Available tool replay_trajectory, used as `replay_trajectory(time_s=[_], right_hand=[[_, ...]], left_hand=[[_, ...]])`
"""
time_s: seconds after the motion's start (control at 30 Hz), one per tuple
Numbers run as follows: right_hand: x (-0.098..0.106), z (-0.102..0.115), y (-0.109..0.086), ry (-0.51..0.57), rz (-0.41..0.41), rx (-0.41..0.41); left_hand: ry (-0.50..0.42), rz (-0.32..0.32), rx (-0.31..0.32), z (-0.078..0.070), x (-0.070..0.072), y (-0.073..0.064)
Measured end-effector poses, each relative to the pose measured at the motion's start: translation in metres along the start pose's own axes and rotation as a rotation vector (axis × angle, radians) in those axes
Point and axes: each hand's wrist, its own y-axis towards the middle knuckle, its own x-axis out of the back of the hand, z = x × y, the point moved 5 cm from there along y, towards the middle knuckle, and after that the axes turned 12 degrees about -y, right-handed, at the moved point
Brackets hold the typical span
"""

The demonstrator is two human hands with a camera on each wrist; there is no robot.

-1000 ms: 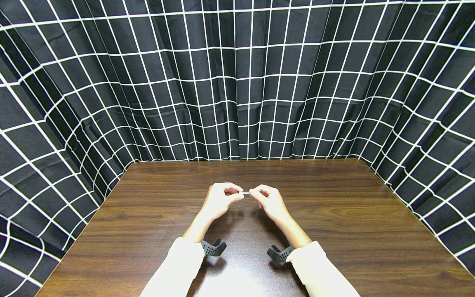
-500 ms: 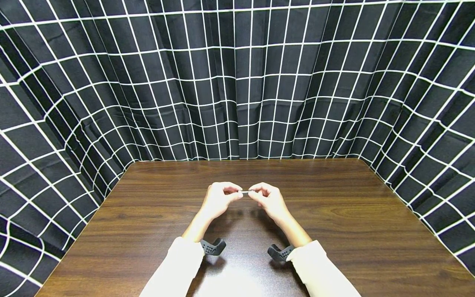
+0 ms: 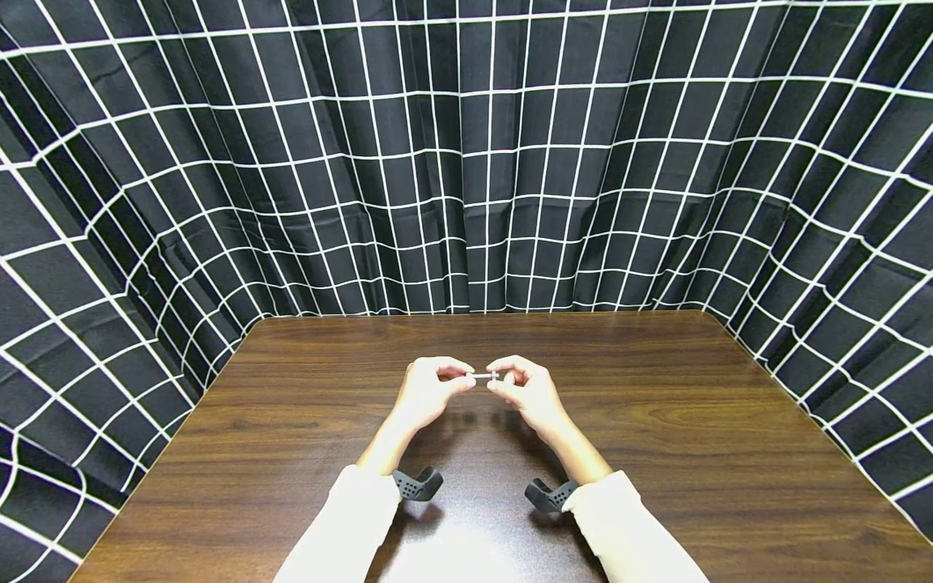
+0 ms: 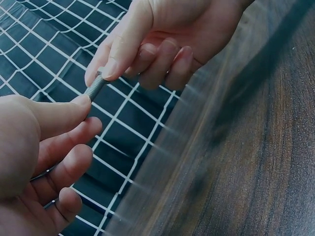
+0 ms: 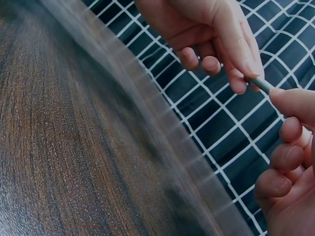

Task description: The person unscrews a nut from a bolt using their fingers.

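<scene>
A thin grey threaded bolt [image 3: 482, 376] spans the space between both hands, held above the table. My left hand [image 3: 428, 393] pinches its left end between thumb and index finger. At its right end, a small wider piece shows between the thumb and index finger of my right hand [image 3: 535, 395]; whether it is a nut or the bolt's head I cannot tell. Threads on the bolt [image 4: 95, 88] are visible in the left wrist view, and the right thumb [image 4: 111, 68] touches the far end. The other fingers of both hands are loosely curled.
The brown wood-grain table [image 3: 656, 421] lies beneath both hands. A black curtain with white grid lines [image 3: 481, 162] surrounds its back and sides. Dark wrist mounts [image 3: 419, 485] sit at both cuffs, beside pale sleeves [image 3: 342, 522].
The right thumb and index finger have spread a little, so more of the bolt and its wider right end now show. The left hand has hardly moved.
</scene>
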Motion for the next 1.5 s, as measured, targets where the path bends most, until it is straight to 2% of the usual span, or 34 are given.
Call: replay_trajectory(time_s=[0.07,0.33,0.67,0.87,1.03,1.17,1.33,1.5], right_hand=[[0.000,-0.001,0.000,-0.004,-0.003,0.011],[0.000,-0.029,0.007,-0.004,-0.034,0.012],[-0.001,-0.030,0.007,0.031,-0.049,0.019],[-0.001,-0.030,0.007,0.014,-0.056,0.016],[-0.001,-0.013,0.003,-0.046,-0.042,-0.005],[0.001,0.004,-0.001,-0.108,-0.038,-0.053],[0.001,0.004,-0.002,-0.146,-0.048,-0.122],[0.001,0.003,-0.001,-0.145,-0.049,-0.138]], left_hand=[[0.000,-0.001,-0.001,0.000,0.000,0.000],[0.002,0.002,0.004,0.000,0.000,0.000],[0.015,0.001,-0.020,-0.001,0.000,-0.001],[0.014,0.003,-0.027,-0.003,-0.001,-0.001],[-0.001,0.010,-0.040,-0.003,-0.001,-0.001],[0.002,0.005,-0.019,-0.001,-0.001,-0.001],[0.002,0.005,-0.007,-0.001,-0.001,-0.001],[0.004,0.008,0.000,0.000,-0.001,-0.001]])
